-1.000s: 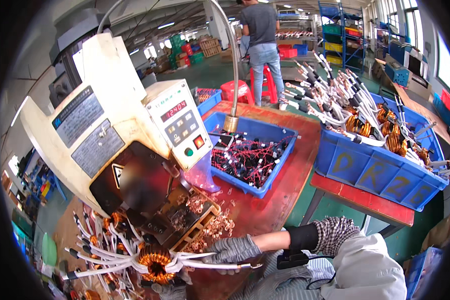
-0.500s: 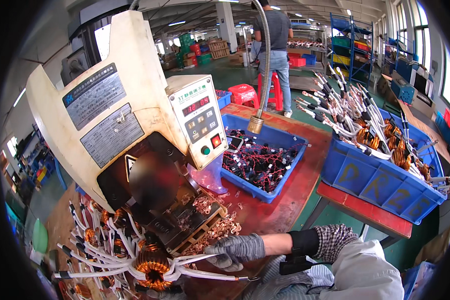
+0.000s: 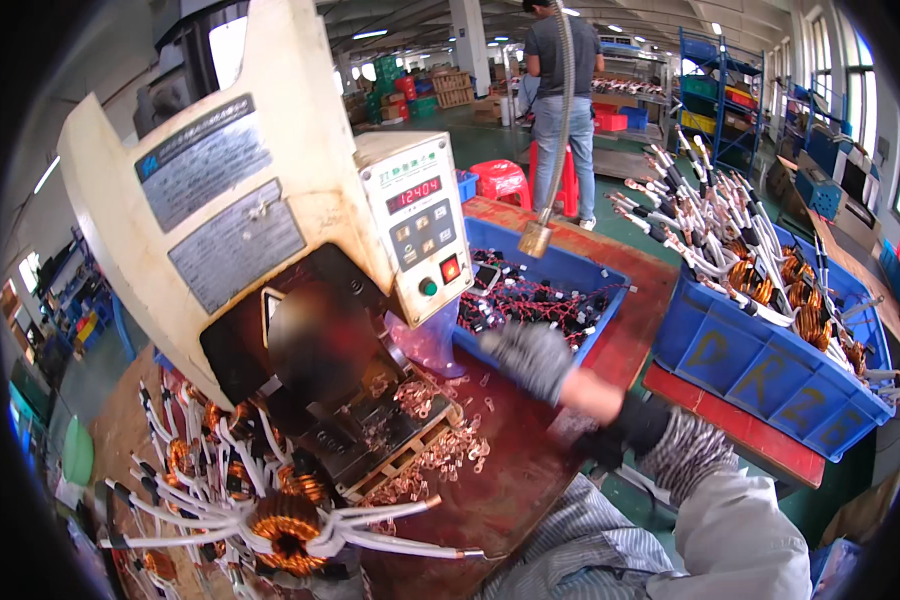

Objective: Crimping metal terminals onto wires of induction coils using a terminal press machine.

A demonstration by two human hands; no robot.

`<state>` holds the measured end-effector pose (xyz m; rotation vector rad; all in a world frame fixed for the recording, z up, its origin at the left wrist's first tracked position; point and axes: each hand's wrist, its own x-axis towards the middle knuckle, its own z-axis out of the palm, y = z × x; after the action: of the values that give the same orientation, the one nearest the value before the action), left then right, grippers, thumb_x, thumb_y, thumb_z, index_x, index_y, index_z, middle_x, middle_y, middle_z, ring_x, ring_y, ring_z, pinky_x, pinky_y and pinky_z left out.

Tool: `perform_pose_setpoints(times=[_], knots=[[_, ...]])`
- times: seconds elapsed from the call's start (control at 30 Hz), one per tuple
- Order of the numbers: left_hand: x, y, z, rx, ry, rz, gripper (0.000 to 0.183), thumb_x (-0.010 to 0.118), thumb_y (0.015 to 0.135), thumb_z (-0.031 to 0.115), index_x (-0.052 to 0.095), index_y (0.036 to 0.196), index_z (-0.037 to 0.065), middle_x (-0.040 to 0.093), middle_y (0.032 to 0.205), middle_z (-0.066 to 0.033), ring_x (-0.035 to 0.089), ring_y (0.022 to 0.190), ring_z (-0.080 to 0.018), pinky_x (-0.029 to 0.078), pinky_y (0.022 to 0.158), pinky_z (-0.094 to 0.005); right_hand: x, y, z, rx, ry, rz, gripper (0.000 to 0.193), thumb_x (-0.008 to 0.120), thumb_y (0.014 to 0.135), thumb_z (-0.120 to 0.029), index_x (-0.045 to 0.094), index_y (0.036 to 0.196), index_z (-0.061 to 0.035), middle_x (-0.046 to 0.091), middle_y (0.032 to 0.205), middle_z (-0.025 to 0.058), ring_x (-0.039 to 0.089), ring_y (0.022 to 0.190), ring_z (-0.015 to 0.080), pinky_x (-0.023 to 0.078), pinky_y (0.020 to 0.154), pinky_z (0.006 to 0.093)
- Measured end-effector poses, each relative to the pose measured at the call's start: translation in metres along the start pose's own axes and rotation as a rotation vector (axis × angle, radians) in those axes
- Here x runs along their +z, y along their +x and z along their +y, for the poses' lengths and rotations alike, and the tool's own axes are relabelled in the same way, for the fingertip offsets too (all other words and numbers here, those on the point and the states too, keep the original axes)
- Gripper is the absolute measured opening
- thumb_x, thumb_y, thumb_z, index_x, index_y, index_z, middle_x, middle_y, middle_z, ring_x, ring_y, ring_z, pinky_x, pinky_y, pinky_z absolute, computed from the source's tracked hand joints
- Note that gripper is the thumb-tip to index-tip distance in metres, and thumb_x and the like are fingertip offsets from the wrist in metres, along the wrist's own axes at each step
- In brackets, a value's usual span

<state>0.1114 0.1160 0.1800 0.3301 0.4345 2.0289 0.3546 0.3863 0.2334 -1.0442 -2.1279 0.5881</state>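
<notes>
Gloved right hand (image 3: 532, 358) reaching over the blue bin (image 3: 600, 275)

Fingers blurred, grip unclear; copper-wound coil (image 3: 288, 525) looks heavy, leads springy: hold its core.

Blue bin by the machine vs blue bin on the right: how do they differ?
The blue plastic bin beside the cream machine holds small dark wired parts lying low inside; the blue plastic bin on the right is heaped with copper coils whose white leads stick up above its rim. The first rests on the red worktop; the second sits on a separate red stand. The gloved right hand hovers near the first. Both are blue, open-topped and rectangular.
</notes>
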Motion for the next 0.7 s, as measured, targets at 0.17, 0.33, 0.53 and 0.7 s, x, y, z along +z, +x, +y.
perform_pose_setpoints(times=[0.17,0.33,0.53,0.7], knots=[[0.009,0.002,-0.005,-0.039,-0.213,-0.038,0.080,0.074,0.056,0.047,0.044,0.115,0.002,0.050,0.112,-0.0098,0.047,0.101,-0.0248,0.039,0.088,-0.0402,-0.032,0.042,0.061,-0.028,-0.558,-0.581,0.039,0.056,0.070,-0.026,0.055,0.105,-0.0086,0.060,0.090,0.0171,0.057,0.084,0.0332,0.045,0.072,0.0405],[0.017,0.008,-0.009,0.085,-0.102,-0.062,0.087,0.072,0.054,0.054,0.041,0.119,0.006,0.046,0.117,-0.0089,0.044,0.104,-0.0259,0.034,0.093,-0.0435,-0.015,0.050,0.064,-0.020,-0.581,-0.565,0.036,0.056,0.068,-0.023,0.057,0.102,-0.0095,0.061,0.089,0.0151,0.057,0.085,0.0329,0.045,0.074,0.0395],[-0.010,0.008,-0.001,0.133,-0.276,0.122,0.087,0.070,0.056,0.057,0.040,0.119,0.005,0.045,0.116,-0.0103,0.043,0.102,-0.0272,0.034,0.094,-0.0412,-0.041,0.066,0.087,-0.035,0.478,0.031,0.025,0.063,0.075,-0.010,0.058,0.097,-0.0015,0.060,0.081,0.0023,0.052,0.076,0.0092,0.045,0.071,0.0250],[0.027,0.011,-0.012,0.131,-0.009,-0.052,0.108,0.059,0.048,0.073,0.028,0.127,0.005,0.037,0.123,-0.0088,0.041,0.106,-0.0261,0.034,0.095,-0.0402,-0.085,0.051,0.037,-0.080,0.676,0.595,0.027,0.061,0.079,-0.014,0.055,0.103,-0.0025,0.059,0.088,0.0027,0.054,0.075,0.0079,0.044,0.068,0.0214]])
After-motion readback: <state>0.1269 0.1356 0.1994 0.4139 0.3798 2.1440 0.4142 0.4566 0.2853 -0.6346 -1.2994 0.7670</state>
